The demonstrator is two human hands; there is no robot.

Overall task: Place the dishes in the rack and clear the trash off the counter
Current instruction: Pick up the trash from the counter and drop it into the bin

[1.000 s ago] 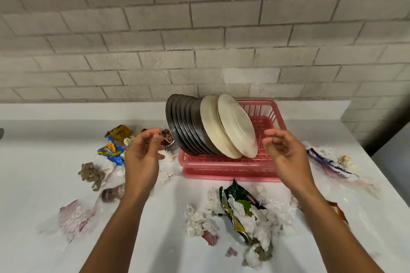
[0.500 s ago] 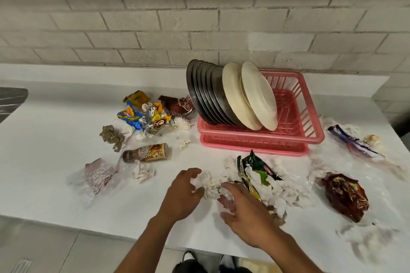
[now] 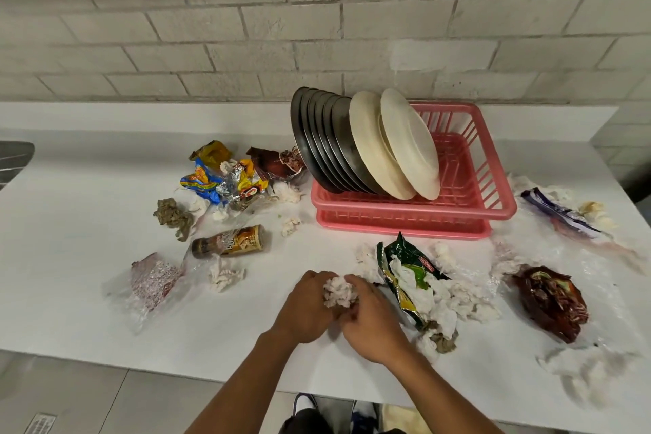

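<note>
A pink dish rack [image 3: 468,208] stands at the back of the white counter [image 3: 70,240]. Several dark metal plates [image 3: 317,144] and two cream plates [image 3: 405,141] lean upright in it. Near the counter's front edge my left hand [image 3: 303,310] and my right hand [image 3: 373,324] press together around a wad of crumpled white tissue [image 3: 340,291]. Just right of them lies a green snack wrapper [image 3: 405,268] among more tissue scraps [image 3: 454,306].
Colourful wrappers [image 3: 225,180] pile up left of the rack. A brown bottle [image 3: 232,241], a clear bag [image 3: 151,280] and a tissue ball [image 3: 223,277] lie left of my hands. A dark red wrapper [image 3: 549,299] and a purple wrapper [image 3: 556,211] lie on the right.
Both hands dropped from in front of the rack to the counter's front. They closed together around the tissue wad.
</note>
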